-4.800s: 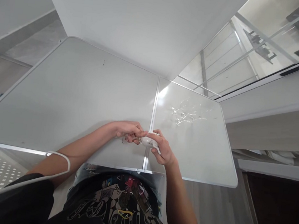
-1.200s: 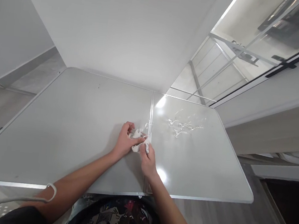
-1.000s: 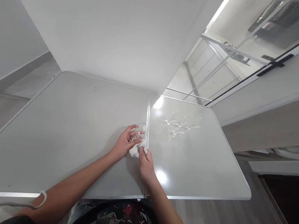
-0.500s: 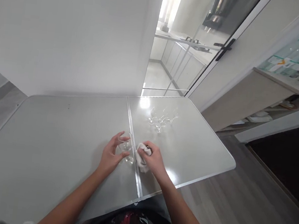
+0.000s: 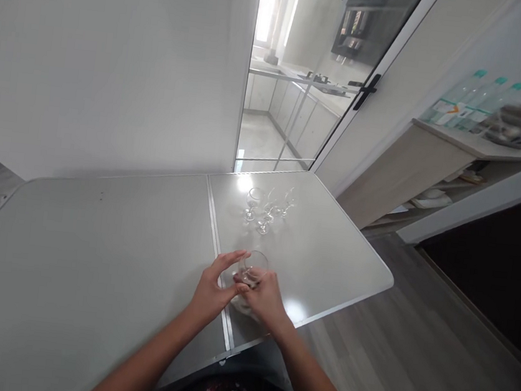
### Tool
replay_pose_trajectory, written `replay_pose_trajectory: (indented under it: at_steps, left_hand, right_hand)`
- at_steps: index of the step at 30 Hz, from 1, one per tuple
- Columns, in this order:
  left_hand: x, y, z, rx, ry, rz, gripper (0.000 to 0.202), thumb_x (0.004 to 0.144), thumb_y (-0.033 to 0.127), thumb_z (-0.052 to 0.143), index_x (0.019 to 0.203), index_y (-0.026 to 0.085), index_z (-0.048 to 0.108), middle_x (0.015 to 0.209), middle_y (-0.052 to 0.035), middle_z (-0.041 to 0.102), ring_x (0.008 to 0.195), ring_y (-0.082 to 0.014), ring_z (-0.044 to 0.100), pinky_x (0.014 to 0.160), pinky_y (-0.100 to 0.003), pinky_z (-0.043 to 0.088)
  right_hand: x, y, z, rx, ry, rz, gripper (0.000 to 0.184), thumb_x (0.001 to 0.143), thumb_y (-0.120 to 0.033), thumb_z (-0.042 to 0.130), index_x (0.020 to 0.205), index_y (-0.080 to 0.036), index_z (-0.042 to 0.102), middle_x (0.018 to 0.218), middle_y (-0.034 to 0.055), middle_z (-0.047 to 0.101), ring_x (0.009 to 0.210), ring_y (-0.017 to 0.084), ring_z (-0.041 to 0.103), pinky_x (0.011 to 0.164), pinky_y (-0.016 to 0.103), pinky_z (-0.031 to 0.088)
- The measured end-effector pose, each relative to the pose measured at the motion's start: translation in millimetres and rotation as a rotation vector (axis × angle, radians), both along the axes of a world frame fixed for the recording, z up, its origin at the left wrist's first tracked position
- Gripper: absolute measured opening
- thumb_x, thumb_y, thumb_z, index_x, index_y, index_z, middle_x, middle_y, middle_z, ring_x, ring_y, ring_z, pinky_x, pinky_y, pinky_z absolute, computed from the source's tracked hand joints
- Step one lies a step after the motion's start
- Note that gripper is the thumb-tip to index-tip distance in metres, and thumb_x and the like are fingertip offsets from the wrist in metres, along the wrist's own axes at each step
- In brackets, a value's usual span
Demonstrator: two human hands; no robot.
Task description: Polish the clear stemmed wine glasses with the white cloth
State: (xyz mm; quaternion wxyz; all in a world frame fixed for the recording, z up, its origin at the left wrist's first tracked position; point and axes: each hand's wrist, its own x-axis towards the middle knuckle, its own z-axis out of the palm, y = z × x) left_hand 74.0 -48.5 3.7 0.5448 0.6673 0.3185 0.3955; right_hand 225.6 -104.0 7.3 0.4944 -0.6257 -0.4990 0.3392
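Note:
Near the table's front edge, a clear stemmed glass [image 5: 257, 260] is gripped from the left by my left hand [image 5: 212, 290], thumb and fingers curved around it. Against its lower part is my right hand [image 5: 268, 300], closed, with the thumbs of both hands close together. A white cloth [image 5: 241, 307] shows below my hands, mostly covered by my right hand. The glass's stem and foot are hidden behind my fingers. Farther back stand several more clear stemmed glasses [image 5: 252, 201] in a cluster.
The pale table [image 5: 115, 267] has a metal seam [image 5: 213, 215] and a rounded right corner. Behind it are a white wall [image 5: 115, 66] and a glass door [image 5: 293, 111] with a black handle. At right, bottles [image 5: 459, 99] stand on a wooden cabinet [image 5: 400, 167].
My left hand has carried the glass rightward across the seam to my right hand. My right hand, with the cloth, now meets the glass's lower part. The view has shifted somewhat.

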Motion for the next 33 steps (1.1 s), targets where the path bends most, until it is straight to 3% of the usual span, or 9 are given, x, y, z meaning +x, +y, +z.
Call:
replay_pose_trajectory:
  at_steps: [2, 5, 8, 10, 15, 24, 27, 30, 33]
  left_hand:
    - [1.2, 6.0, -2.3, 0.126, 0.091, 0.032, 0.055, 0.079, 0.033, 0.08, 0.13, 0.03, 0.062, 0.128, -0.0083, 0.067, 0.123, -0.0288, 0.061, 0.109, -0.047, 0.044]
    - [-1.0, 15.6, -14.6, 0.245, 0.195, 0.094, 0.026, 0.089, 0.035, 0.069, 0.112, 0.025, 0.066, 0.107, -0.0061, 0.069, 0.1, -0.0233, 0.066, 0.094, -0.04, 0.05]
    - [-3.6, 20.1, -29.8, 0.3, 0.264, 0.124, 0.016, 0.094, 0.036, 0.061, 0.101, 0.022, 0.063, 0.092, -0.0042, 0.065, 0.086, -0.02, 0.063, 0.083, -0.035, 0.05]
    - [-4.6, 20.0, -36.1, 0.321, 0.292, 0.125, 0.015, 0.095, 0.036, 0.058, 0.098, 0.021, 0.061, 0.087, -0.0032, 0.062, 0.082, -0.019, 0.061, 0.079, -0.033, 0.049]
    - [-6.2, 16.9, -36.8, 0.326, 0.328, 0.126, 0.02, 0.098, 0.038, 0.054, 0.089, 0.021, 0.059, 0.079, -0.0018, 0.059, 0.073, -0.0167, 0.056, 0.073, -0.03, 0.046]
    - [-5.4, 17.6, -36.0, 0.201, 0.303, 0.192, 0.028, 0.096, 0.044, 0.053, 0.081, 0.021, 0.058, 0.073, -0.0001, 0.055, 0.065, -0.0153, 0.05, 0.064, -0.027, 0.041]
    - [-6.5, 18.7, -39.8, 0.163, 0.301, 0.217, 0.029, 0.095, 0.044, 0.054, 0.079, 0.02, 0.058, 0.072, 0.0005, 0.055, 0.065, -0.0146, 0.049, 0.063, -0.026, 0.038]
    - [-7.5, 19.2, -44.7, 0.154, 0.355, 0.207, 0.037, 0.095, 0.044, 0.055, 0.068, 0.019, 0.053, 0.063, 0.0022, 0.047, 0.06, -0.0134, 0.043, 0.06, -0.026, 0.033]
    - [-6.9, 19.8, -47.7, 0.178, 0.434, 0.17, 0.046, 0.095, 0.045, 0.055, 0.058, 0.018, 0.045, 0.057, 0.0033, 0.038, 0.057, -0.0122, 0.036, 0.059, -0.026, 0.028]
  right_hand:
    - [31.3, 6.0, -9.8, -0.016, -0.131, -0.134, 0.023, 0.084, -0.034, 0.065, 0.071, -0.018, 0.075, 0.065, 0.002, 0.07, 0.062, 0.019, 0.06, 0.063, 0.029, 0.045]
    - [87.8, 26.4, -20.2, -0.048, -0.309, -0.403, 0.029, 0.083, -0.039, 0.064, 0.069, -0.016, 0.076, 0.068, 0.0046, 0.072, 0.065, 0.02, 0.063, 0.068, 0.027, 0.047]
    - [132.6, 54.4, -24.1, -0.111, -0.409, -0.47, 0.027, 0.08, -0.037, 0.065, 0.068, -0.015, 0.076, 0.066, 0.004, 0.071, 0.067, 0.019, 0.063, 0.069, 0.025, 0.045]
    - [148.4, 72.4, -24.9, -0.136, -0.446, -0.469, 0.027, 0.08, -0.037, 0.065, 0.07, -0.015, 0.077, 0.065, 0.0036, 0.071, 0.069, 0.018, 0.063, 0.068, 0.024, 0.044]
    - [154.7, 101.4, -32.6, -0.213, -0.495, -0.432, 0.027, 0.08, -0.04, 0.065, 0.07, -0.016, 0.076, 0.071, 0.0056, 0.074, 0.071, 0.018, 0.064, 0.065, 0.023, 0.042]
    - [149.7, 115.9, -41.1, -0.267, -0.532, -0.428, 0.023, 0.08, -0.039, 0.066, 0.078, -0.019, 0.079, 0.082, 0.0109, 0.077, 0.081, 0.024, 0.068, 0.069, 0.027, 0.044]
    - [151.5, 103.4, -40.3, -0.289, -0.531, -0.44, 0.032, 0.078, -0.039, 0.069, 0.102, -0.02, 0.079, 0.093, 0.0106, 0.078, 0.087, 0.025, 0.069, 0.073, 0.028, 0.046]
    - [149.1, 73.4, -41.1, -0.316, -0.562, -0.501, 0.043, 0.083, -0.036, 0.065, 0.122, -0.02, 0.071, 0.102, 0.0118, 0.077, 0.091, 0.025, 0.069, 0.075, 0.029, 0.046]
    - [134.0, 41.7, -38.7, -0.319, -0.601, -0.434, 0.025, 0.09, -0.031, 0.055, 0.095, -0.021, 0.077, 0.091, 0.0106, 0.077, 0.082, 0.022, 0.068, 0.072, 0.028, 0.044]
